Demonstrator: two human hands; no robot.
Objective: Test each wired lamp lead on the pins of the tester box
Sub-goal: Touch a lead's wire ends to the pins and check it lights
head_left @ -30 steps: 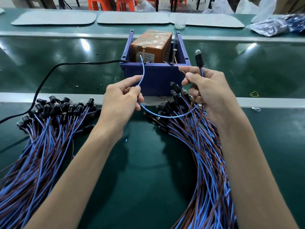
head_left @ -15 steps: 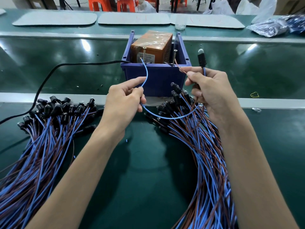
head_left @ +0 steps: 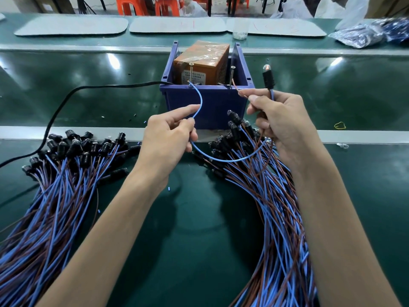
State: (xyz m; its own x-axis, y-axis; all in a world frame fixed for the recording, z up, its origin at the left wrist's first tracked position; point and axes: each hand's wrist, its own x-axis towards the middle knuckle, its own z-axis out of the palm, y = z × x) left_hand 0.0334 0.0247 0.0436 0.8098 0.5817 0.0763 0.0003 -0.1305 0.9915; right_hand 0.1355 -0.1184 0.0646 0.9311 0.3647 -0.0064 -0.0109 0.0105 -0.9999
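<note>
Left hand [head_left: 168, 134] pinches the lead's blue wire [head_left: 200, 100], its bare tip up on the left pin [head_left: 190, 72] of the box [head_left: 212, 103]. Right hand [head_left: 281, 125] grips the lamp [head_left: 268, 77] upright and pinches the brown wire [head_left: 242, 93] toward the right pin [head_left: 232, 75], seemingly touching. I judge one lead mid-test; the left heap [head_left: 66, 185] and right heap [head_left: 265, 196] by the wrists suggest many remain.

Lamp lead [head_left: 268, 79] glowing; wire ends on pins [head_left: 191, 70] of tester box [head_left: 208, 105].
</note>
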